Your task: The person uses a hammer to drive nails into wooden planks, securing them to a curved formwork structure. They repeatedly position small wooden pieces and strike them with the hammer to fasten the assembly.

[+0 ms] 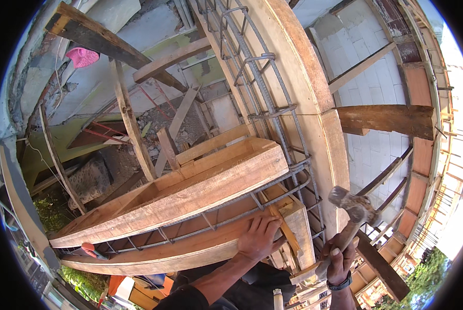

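My right hand [341, 261], with a dark watch at the wrist, is closed around the wooden handle of a hammer [356, 209]. The worn metal head is raised at the upper end, clear of the timber. My left hand [261, 236] curls its fingers over the top edge of the near formwork board [190, 253]. Beside its fingertips a narrow wood strip [287, 230] slants down against the end of the formwork. Steel rebar [210, 223] with stirrups runs in the gap between this board and the farther formwork board [190, 201].
A rebar cage [265, 93] in a wooden beam form climbs away ahead. Timber props [130, 119] and rubble lie below on the left. A red-handled tool [90, 250] rests at the formwork's left end. A short plank [384, 120] juts out right, before a white block wall [366, 72].
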The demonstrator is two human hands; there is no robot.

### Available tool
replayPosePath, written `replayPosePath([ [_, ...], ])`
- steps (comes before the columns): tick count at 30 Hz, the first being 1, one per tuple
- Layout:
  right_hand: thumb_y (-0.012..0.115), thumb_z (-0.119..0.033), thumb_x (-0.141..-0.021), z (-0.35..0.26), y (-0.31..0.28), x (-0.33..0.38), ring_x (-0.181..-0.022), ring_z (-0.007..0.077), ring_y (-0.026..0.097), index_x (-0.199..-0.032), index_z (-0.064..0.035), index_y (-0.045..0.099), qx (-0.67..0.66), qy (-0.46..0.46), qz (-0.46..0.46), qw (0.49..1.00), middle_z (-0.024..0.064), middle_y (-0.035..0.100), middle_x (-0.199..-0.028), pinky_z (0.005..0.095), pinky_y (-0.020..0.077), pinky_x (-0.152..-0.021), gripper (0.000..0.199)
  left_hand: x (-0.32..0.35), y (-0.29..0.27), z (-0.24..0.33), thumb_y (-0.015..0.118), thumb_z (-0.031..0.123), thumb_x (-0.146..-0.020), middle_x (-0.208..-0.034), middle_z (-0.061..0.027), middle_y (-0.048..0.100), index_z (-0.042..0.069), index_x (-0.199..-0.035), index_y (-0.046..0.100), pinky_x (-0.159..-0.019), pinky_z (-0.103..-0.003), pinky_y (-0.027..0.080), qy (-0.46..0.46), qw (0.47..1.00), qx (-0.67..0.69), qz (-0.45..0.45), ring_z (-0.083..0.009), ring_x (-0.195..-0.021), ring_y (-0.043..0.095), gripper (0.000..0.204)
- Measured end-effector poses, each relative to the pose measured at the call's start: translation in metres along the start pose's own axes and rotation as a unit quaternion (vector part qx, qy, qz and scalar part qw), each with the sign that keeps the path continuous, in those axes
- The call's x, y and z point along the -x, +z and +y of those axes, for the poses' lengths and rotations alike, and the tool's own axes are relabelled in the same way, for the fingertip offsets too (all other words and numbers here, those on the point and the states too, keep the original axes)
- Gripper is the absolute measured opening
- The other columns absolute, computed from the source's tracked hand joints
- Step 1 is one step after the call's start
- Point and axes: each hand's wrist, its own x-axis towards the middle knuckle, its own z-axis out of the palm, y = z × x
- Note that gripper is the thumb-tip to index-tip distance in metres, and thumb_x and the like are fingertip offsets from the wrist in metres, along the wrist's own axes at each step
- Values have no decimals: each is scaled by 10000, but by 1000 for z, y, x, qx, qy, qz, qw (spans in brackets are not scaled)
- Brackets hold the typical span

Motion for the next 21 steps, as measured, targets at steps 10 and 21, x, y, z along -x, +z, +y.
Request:
replayPosePath([
  [10,561,-308,-1046,-42,83,-146,-452,148,406,-936,-125,455,-292,-173,41,940,20,414,-604,324,408,-461,238,0,2,-3,853,337,-705,-1122,-7,673,104,-1109,665,-845,-391,512,-5,1000,-1,8,-231,-990,629,502],
  [21,555,-424,-1055,-27,86,-137,-527,169,441,-962,-103,457,-260,-260,-10,930,54,455,-643,340,412,-504,349,0,4,-4,888,287,-648,-1109,-36,675,93,-1098,641,-825,-389,527,3,1000,12,9,-254,-964,637,549],
])
